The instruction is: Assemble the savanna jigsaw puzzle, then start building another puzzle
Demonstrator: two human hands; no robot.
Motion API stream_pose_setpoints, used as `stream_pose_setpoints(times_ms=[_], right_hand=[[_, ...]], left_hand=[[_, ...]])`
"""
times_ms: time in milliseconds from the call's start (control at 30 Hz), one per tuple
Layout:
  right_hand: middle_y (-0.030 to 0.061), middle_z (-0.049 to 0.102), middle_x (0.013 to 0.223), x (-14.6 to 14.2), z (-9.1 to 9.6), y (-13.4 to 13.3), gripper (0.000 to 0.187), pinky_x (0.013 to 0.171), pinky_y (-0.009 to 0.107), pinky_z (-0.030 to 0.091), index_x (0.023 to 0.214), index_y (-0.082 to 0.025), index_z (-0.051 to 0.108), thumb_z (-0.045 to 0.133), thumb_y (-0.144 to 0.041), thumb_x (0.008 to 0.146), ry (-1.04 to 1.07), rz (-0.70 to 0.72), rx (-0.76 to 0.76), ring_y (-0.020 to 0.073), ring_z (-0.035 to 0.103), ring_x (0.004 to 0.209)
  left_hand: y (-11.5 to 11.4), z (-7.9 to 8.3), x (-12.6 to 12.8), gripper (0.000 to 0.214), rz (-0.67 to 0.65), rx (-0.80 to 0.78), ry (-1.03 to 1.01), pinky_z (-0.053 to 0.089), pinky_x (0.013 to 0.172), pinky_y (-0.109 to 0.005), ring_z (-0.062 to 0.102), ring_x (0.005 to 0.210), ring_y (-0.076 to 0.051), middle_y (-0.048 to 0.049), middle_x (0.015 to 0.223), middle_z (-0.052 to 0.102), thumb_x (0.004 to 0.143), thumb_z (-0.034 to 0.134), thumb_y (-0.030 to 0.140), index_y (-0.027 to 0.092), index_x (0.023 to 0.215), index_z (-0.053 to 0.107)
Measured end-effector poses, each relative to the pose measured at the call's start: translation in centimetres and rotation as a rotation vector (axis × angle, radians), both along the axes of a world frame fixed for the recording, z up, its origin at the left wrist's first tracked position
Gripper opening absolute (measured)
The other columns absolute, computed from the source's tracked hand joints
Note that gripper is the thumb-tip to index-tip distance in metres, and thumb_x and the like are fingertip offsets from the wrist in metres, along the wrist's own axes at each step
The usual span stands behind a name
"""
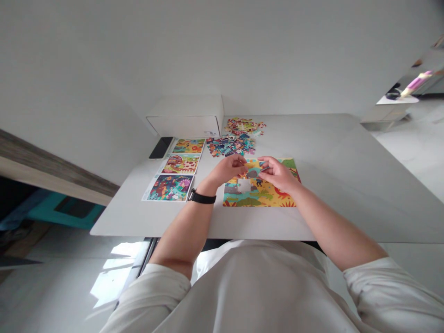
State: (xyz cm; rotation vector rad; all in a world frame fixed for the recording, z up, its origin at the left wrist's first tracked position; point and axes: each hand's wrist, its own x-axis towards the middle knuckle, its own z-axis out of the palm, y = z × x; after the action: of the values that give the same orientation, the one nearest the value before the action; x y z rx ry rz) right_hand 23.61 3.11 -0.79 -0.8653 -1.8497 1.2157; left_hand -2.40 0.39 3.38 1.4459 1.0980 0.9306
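A jigsaw puzzle [263, 200] with a bright animal scene lies near the table's front edge, mostly assembled. A hole left of its middle shows the white tabletop. Over the upper part of the puzzle, my right hand [280, 175] pinches a small greyish puzzle piece [265, 169] between thumb and fingers. My left hand [229, 171], with a black band on the wrist, is closed at the puzzle's upper left. Whatever its fingertips hold is too small to make out. Both hands hide parts of the picture.
Behind the puzzle lie a pile of dark blue pieces [231, 145] and a pile of red and yellow pieces [243, 125]. Three picture cards [169, 188] line the left side, beside a phone [161, 148]. A white box [183, 125] stands against the wall.
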Motion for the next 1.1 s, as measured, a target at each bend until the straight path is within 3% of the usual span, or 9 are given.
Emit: stream_pose_setpoints(times_ms=[167, 300, 667, 867, 1000, 1100], right_hand=[[0.0118, 0.068, 0.143, 0.2, 1.0, -0.6, 0.044, 0.109, 0.052, 0.064, 0.133, -0.030, 0.068, 0.080, -0.027, 0.091, -0.157, 0.031, 0.450, 0.0318, 0.069, 0.132], [0.0123, 0.068, 0.144, 0.2, 1.5, -1.0, 0.031, 0.121, 0.060, 0.053, 0.124, -0.030, 0.072, 0.077, -0.022, 0.094, -0.279, 0.070, 0.635, 0.0341, 0.066, 0.139], [0.0123, 0.071, 0.144, 0.0, 1.4, -1.2, 0.028, 0.116, 0.056, 0.054, 0.120, -0.029, 0.077, 0.080, -0.022, 0.094, -0.389, 0.112, 0.661, 0.0343, 0.068, 0.133], [0.0108, 0.074, 0.138, -0.1, 1.0, -1.2, 0.023, 0.113, 0.054, 0.055, 0.117, -0.029, 0.081, 0.079, -0.024, 0.095, -0.422, 0.146, 0.664, 0.0324, 0.070, 0.128], [0.0107, 0.076, 0.131, -0.4, 0.6, -1.2, 0.026, 0.111, 0.053, 0.056, 0.119, -0.029, 0.084, 0.082, -0.025, 0.093, -0.483, 0.187, 0.652, 0.0322, 0.071, 0.125], [0.0105, 0.078, 0.129, -0.9, 0.5, -1.4, 0.026, 0.112, 0.054, 0.056, 0.118, -0.029, 0.085, 0.083, -0.024, 0.093, -0.516, 0.202, 0.655, 0.0329, 0.071, 0.125]], left_hand=[[0.2, 0.3, -1.0, 0.029, 0.019, -0.036, 0.047, 0.055, 0.060, -0.023, 0.071, 0.064, -0.013, -0.0001, 0.075, 0.076, 0.084, 0.092, 0.027, 0.018, 0.100, 0.068], [0.4, 0.2, -1.6, 0.031, 0.004, -0.064, 0.089, 0.057, 0.061, -0.024, 0.072, 0.064, -0.014, -0.0025, 0.076, 0.078, 0.082, 0.094, 0.028, 0.018, 0.099, 0.070], [0.2, -0.1, -1.8, 0.028, -0.060, -0.056, 0.192, 0.057, 0.065, -0.027, 0.071, 0.066, -0.015, -0.0043, 0.079, 0.079, 0.084, 0.090, 0.033, 0.018, 0.100, 0.071], [0.2, 0.4, -2.3, 0.018, 0.090, 0.173, 0.635, 0.050, 0.070, -0.027, 0.071, 0.080, -0.018, -0.0037, 0.091, 0.079, 0.093, 0.075, 0.036, 0.020, 0.099, 0.080], [-0.2, 0.4, -2.6, 0.021, 0.145, 0.160, 0.879, 0.046, 0.068, -0.028, 0.071, 0.081, -0.021, -0.0046, 0.093, 0.079, 0.089, 0.080, 0.038, 0.021, 0.102, 0.080], [-0.4, 0.2, -3.0, 0.029, 0.127, 0.136, 0.951, 0.045, 0.067, -0.028, 0.070, 0.079, -0.022, -0.0040, 0.091, 0.078, 0.085, 0.085, 0.042, 0.024, 0.107, 0.079]])
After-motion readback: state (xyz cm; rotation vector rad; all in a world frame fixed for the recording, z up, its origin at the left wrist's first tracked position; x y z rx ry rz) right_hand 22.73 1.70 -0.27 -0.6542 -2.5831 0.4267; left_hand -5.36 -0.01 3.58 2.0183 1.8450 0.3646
